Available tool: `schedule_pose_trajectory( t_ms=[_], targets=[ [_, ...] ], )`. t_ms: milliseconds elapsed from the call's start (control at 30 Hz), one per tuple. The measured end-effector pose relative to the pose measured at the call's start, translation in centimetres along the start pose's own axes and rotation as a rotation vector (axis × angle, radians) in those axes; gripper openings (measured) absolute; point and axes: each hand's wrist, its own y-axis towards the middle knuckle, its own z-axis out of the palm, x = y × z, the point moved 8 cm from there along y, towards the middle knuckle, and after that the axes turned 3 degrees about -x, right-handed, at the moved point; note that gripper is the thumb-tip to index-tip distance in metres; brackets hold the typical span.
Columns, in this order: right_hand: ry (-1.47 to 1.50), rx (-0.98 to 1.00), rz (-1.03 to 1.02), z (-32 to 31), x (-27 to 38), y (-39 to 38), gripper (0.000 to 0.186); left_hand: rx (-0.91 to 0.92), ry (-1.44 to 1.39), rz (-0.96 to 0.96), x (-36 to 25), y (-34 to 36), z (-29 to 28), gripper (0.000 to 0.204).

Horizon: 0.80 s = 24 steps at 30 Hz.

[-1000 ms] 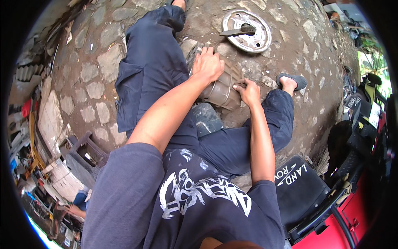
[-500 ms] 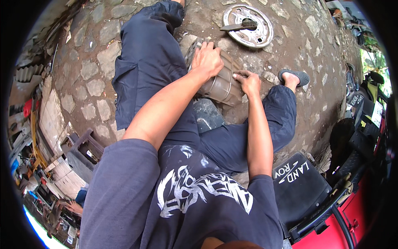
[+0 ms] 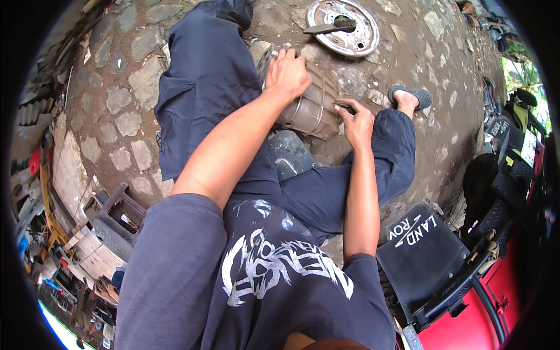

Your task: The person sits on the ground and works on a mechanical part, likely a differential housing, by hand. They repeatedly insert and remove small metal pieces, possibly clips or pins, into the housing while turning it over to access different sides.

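Note:
A brown, ribbed metal casing (image 3: pixel 318 116), seemingly a gearbox housing, stands on the ground between my legs. My left hand (image 3: pixel 289 74) grips its upper left part, with the fingers curled over the far edge. At the casing's right end is my right hand (image 3: pixel 356 121), its thumb and fingers pinched together close to the ribbed side. Whatever lies in that pinch is too small to make out. Against the near side of the casing sits a dark grey, dusty block-like piece (image 3: pixel 290 154), partly covered by my leg.
Beyond the casing, a round metal wheel disc (image 3: pixel 364 41) lies on the stone-paved ground, with a flat-handled brush-like tool (image 3: pixel 326 28) across it. A dark plastic stool (image 3: pixel 119 224) stands at left. A red vehicle (image 3: pixel 466 321) with a black mud flap (image 3: pixel 423 251) is at right.
My right hand has shifted slightly right, away from the casing's side. The left hand keeps its hold on the casing. The whole view has tilted a little.

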Motion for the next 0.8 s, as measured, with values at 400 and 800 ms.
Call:
schedule_pose_trajectory(
  t_ms=[400, 800],
  targets=[
    [-0.176, -0.06, -0.18, 2.3, 0.2, -2.2, 0.019, 0.019, -0.072, 0.004, -0.2, -0.3, -0.3, 0.033],
    [-0.233, 0.116, -0.211, 2.3, 1.1, -2.3, 0.016, 0.019, -0.08, -0.002, -0.2, -0.4, -0.2, 0.029]
  ],
)
